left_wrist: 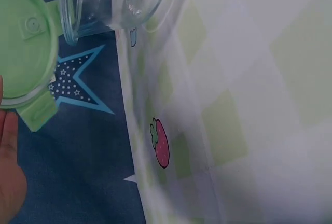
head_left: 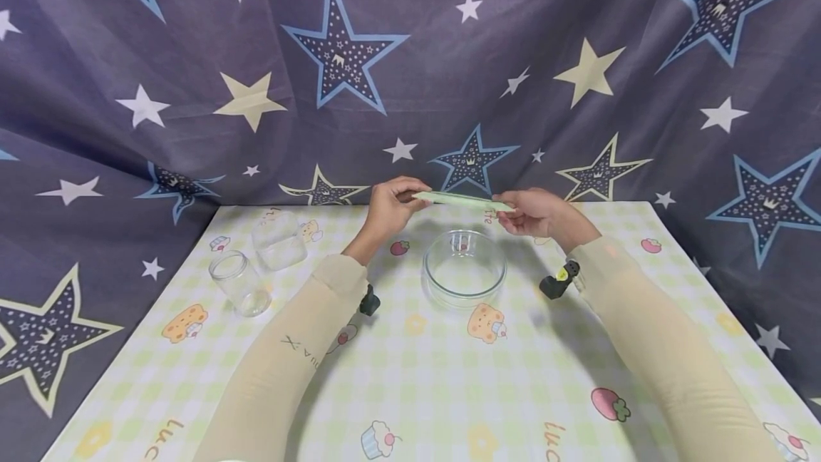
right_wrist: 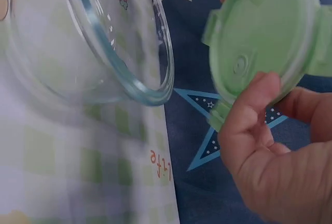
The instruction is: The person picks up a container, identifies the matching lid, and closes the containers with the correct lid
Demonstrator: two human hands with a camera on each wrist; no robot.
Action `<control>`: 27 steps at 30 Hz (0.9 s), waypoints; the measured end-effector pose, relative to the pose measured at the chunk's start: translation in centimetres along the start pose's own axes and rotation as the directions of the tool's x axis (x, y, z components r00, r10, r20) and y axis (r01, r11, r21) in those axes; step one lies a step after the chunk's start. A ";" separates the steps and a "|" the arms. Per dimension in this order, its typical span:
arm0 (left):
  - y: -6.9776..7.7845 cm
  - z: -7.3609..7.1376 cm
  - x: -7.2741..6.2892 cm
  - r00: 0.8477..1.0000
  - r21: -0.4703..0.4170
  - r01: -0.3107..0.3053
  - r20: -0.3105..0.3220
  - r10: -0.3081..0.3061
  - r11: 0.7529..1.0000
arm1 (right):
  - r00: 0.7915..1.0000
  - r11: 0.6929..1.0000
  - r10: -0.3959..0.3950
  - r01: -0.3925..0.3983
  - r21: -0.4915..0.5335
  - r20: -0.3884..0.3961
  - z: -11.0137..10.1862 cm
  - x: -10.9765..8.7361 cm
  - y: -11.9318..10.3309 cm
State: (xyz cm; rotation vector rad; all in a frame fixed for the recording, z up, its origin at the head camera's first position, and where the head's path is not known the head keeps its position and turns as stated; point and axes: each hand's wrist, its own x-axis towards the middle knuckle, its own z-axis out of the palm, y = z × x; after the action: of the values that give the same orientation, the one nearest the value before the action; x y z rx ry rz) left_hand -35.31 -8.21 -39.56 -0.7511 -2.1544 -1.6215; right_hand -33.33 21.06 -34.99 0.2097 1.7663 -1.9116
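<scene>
A round green plastic lid (head_left: 458,199) with side clips is held up, nearly level, behind and above a round clear glass bowl (head_left: 465,269). My left hand (head_left: 393,205) pinches its left edge. The right hand (head_left: 537,214) grips the opposite edge, thumb on one face and fingers on the other, as the right wrist view shows. In that view the lid (right_wrist: 259,37) shows a small round valve and a pale sealing ring at its rim. The glass bowl (right_wrist: 98,42) stands uncovered on the tablecloth, apart from the lid and both hands.
At the left of the table stand a clear glass jar (head_left: 240,284) and, just behind it, another clear container (head_left: 279,241). The table wears a green-and-white checked cloth (head_left: 436,391). A dark star-patterned curtain (head_left: 436,120) hangs along the back edge.
</scene>
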 end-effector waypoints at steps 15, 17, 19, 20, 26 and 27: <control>-0.2 0.1 -0.1 0.995 -0.039 -0.099 0.002 0.099 0.994 | 0.996 0.993 -0.092 0.094 -0.070 0.021 0.0 -0.3 0.4; -0.1 0.1 -0.1 0.996 -0.055 -0.084 -0.005 0.083 0.995 | 0.993 0.991 -0.117 0.118 -0.069 0.023 0.0 -0.3 0.5; -0.1 0.0 0.0 0.998 -0.063 -0.058 -0.006 0.057 0.996 | 0.990 0.988 -0.139 0.140 -0.063 0.027 0.1 -0.4 0.6; -0.2 0.0 0.0 0.999 -0.072 -0.041 -0.002 0.041 0.997 | 0.989 0.987 -0.149 0.150 -0.065 0.026 0.1 -0.5 0.6; -0.3 -0.7 0.0 0.990 -0.115 0.136 0.042 -0.132 0.984 | 0.983 0.980 -0.185 0.184 -0.074 0.002 0.1 -0.6 0.9; -0.3 -0.8 -0.1 0.983 -0.128 0.184 0.047 -0.180 0.975 | 0.982 0.979 -0.190 0.190 -0.070 0.003 0.1 -0.7 0.9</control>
State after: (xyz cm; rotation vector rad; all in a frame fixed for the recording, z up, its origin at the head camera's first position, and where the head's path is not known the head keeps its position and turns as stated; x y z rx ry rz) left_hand -35.48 -9.03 -39.60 -0.6391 -2.2144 -1.8713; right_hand -32.30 21.10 -35.48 0.0195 1.9121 -1.9755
